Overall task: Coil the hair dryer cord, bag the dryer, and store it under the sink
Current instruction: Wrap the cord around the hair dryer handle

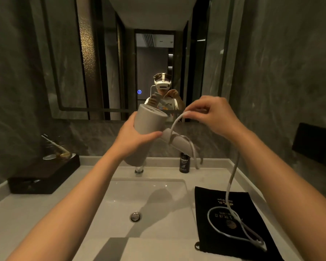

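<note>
I hold a grey hair dryer [147,121] up over the sink, its barrel gripped in my left hand [134,137] and its handle pointing right. My right hand [213,114] pinches the pale cord [231,174] just above the handle, where one turn lies around it. From there the cord drops down to the right and ends in a loose loop on a black cloth bag [220,240]. The bag lies flat on the counter right of the basin, gold lettering on top.
A white basin [158,194] with a round drain sits below my hands, the tap behind it. A dark soap bottle [184,162] stands at the back. A dark tray [43,176] with glasses is at the left. A mirror fills the wall ahead.
</note>
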{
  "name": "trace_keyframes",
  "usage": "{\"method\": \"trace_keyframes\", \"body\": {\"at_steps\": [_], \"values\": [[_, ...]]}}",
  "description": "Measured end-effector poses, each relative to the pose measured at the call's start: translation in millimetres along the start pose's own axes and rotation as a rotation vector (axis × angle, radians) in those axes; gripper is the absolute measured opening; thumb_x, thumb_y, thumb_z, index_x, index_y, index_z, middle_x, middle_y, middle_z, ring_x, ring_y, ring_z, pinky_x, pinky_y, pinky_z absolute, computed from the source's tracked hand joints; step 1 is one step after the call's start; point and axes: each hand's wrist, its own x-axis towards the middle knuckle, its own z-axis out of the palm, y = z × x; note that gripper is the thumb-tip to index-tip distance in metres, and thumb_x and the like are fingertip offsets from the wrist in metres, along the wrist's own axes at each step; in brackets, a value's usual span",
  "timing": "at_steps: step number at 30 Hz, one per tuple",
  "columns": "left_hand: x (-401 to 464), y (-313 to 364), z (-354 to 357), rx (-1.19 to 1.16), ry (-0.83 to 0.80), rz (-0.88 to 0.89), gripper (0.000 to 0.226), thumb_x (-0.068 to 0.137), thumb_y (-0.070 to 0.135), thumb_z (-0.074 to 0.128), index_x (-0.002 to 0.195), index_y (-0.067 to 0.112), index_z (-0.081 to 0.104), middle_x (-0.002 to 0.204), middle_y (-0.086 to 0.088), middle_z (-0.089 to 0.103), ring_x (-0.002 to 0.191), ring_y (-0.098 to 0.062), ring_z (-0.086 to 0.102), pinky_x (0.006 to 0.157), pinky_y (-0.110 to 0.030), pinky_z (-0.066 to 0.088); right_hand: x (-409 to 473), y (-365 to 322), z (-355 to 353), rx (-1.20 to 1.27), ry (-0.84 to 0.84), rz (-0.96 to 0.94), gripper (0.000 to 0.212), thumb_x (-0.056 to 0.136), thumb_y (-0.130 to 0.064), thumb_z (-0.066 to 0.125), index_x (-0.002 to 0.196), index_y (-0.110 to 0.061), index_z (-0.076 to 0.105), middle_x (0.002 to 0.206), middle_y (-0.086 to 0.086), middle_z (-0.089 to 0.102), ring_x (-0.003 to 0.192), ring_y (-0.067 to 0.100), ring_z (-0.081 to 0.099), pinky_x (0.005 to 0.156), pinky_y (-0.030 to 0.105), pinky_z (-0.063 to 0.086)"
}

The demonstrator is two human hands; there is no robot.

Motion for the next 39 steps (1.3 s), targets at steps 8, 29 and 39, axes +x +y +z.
{"method": "trace_keyframes", "body": {"at_steps": [8,29,39], "values": [[-9.1,9.7,-3.3,-0.324,-0.187,-0.064,0.062,0.051,0.051,0.073,0.107,0.036,0.052,0.101,0.001,0.062,0.086,-0.009,0.067,0.066,-0.022,0.054,2.8,18.0,19.5,0.148,-0.102,0.183,0.039,0.073,-0.051,0.062,0.080,-0.015,0.074,0.076,0.015,0.069,0.066,0.025,0.059,0.061,0.029,0.047],[10.3,8.7,-0.4,-0.512,0.566,-0.239,0.069,0.068,0.043,0.080,0.121,0.021,0.043,0.106,0.000,0.057,0.089,-0.012,0.060,0.079,-0.036,0.054,-30.6,3.7,29.6,0.082,-0.396,0.225,0.020,0.093,-0.022,0.056,0.110,-0.022,0.065,0.088,-0.002,0.066,0.079,0.013,0.063,0.074,0.028,0.054],[-5.9,-3.5,-13.1,-0.114,0.125,-0.035,0.058,0.070,0.034,0.081,0.115,0.032,0.044,0.103,0.008,0.056,0.093,-0.011,0.059,0.071,-0.026,0.051,4.8,-7.7,3.0,-0.001,0.045,0.037,0.013,0.082,-0.034,0.067,0.092,-0.028,0.072,0.084,-0.011,0.064,0.085,0.010,0.061,0.077,0.032,0.053]]}}
